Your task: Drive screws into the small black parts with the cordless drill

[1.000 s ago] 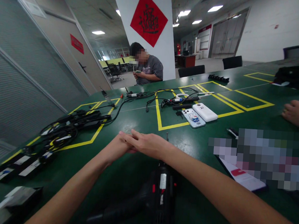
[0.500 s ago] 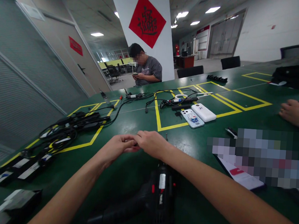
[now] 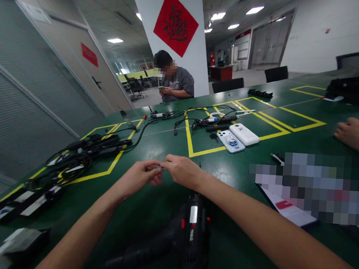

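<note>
My left hand (image 3: 142, 176) and my right hand (image 3: 180, 169) meet above the dark green table (image 3: 163, 143), fingertips nearly touching. Each has its fingers closed in a pinch. A small dark bit shows between the fingertips, too little of it to name. Just below my right hand a black cordless drill (image 3: 193, 229) lies on its side, its handle pointing to the lower left. Its chuck end is partly covered by my right wrist, and a thin bit sticks out beyond.
Tangled black cables (image 3: 89, 152) lie at left. Ahead are a phone (image 3: 231, 141), a white power bank (image 3: 244, 134) and cabled tools (image 3: 211, 121). Papers (image 3: 294, 206) lie at right, near another person's hand (image 3: 356, 133). A seated person (image 3: 178, 85) holds a phone across the table.
My fingertips have drawn slightly apart, and the small dark bit between them shows a little more. The drill and the other things on the table stay in place.
</note>
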Demonstrator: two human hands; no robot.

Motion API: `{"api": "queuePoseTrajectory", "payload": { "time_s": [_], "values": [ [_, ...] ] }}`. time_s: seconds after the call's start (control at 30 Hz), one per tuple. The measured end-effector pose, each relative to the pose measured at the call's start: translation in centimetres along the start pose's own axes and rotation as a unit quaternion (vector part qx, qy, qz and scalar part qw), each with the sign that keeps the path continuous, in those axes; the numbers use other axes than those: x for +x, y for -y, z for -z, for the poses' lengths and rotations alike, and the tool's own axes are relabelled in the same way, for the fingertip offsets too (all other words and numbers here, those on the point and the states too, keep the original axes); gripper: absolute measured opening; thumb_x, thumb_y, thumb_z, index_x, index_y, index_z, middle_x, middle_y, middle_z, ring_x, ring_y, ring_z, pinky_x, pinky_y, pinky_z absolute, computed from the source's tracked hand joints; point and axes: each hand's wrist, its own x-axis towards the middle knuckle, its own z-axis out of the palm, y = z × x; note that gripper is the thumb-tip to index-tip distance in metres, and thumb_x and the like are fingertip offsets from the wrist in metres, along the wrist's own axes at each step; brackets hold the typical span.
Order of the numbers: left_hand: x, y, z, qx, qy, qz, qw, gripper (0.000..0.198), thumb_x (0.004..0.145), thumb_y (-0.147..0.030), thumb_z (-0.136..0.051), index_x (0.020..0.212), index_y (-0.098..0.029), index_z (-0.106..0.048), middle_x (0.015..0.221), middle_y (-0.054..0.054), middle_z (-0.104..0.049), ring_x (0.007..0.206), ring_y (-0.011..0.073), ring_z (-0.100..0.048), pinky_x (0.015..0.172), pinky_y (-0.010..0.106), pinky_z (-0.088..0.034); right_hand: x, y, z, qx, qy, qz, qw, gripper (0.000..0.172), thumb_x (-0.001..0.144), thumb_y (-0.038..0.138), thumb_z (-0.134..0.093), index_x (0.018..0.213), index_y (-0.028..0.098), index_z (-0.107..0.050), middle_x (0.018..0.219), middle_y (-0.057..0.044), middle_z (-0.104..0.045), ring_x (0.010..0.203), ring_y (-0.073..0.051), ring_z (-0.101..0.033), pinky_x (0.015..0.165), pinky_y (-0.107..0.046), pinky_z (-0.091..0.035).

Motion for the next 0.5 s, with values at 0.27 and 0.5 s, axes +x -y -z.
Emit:
{"api": "queuePoseTrajectory", "payload": {
  "time_s": [0.27,0.5],
  "values": [
    [0.08,-0.12,-0.28,-0.038,-0.012,-0.008,0.999,0.041,0.074,-0.042,-0.07,0.106,-0.017,-0.065,0.107,0.007,-0.071,0.094,0.0221,-0.069,0.089,0.035,-0.056,0.07,-0.03,-0.2,0.031,-0.014,0.005,0.999,0.017,0.09,0.008,-0.045,0.098,0.01,-0.06,0.094,-0.008,-0.056,0.084,-0.016,-0.056,0.075,-0.027,-0.046],
    [-0.23,-0.41,-0.24,-0.024,-0.014,-0.016,0.999,0.044,0.07,-0.04,-0.074,0.105,-0.015,-0.067,0.101,0.008,-0.074,0.097,0.0259,-0.069,0.091,0.037,-0.055,0.03,-0.07,-0.17,0.068,-0.02,0.026,0.997,0.021,0.091,0.009,-0.043,0.099,0.012,-0.062,0.097,-0.008,-0.056,0.087,-0.015,-0.056,0.078,-0.026,-0.046]
  ]
}}
